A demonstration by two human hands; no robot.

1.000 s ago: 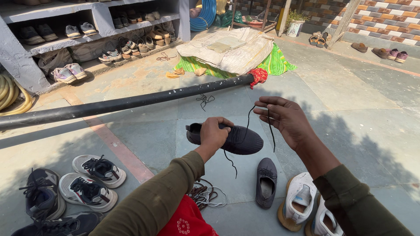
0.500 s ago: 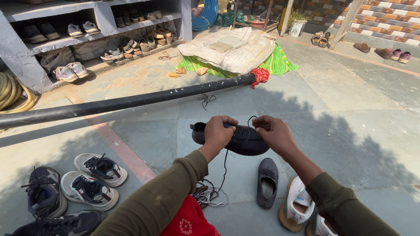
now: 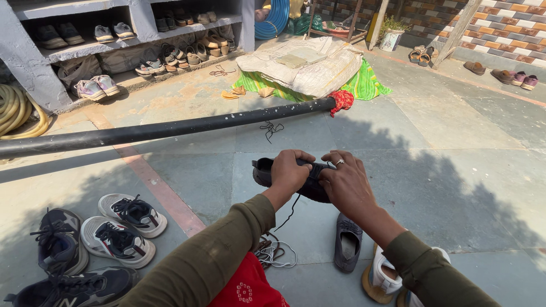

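Both my hands hold a black shoe [image 3: 263,170] in the air above the paved floor. My left hand [image 3: 290,170] grips it from above near its middle. My right hand [image 3: 347,182], with a ring on one finger, closes over the right part of the shoe, fingers at the lacing. A black lace [image 3: 291,211] hangs down from the shoe between my forearms. Most of the shoe is hidden under my hands.
A long black pipe [image 3: 170,129] with a red cloth [image 3: 342,101] at its end crosses in front. Sneakers [image 3: 116,227] lie at left, a grey slip-on [image 3: 347,241] and a white shoe [image 3: 382,276] below, loose laces [image 3: 276,253] near my knee. Shoe shelves [image 3: 114,40] stand behind.
My right hand came down from holding the lace up and now rests on the shoe next to my left hand. The shoe stayed raised.
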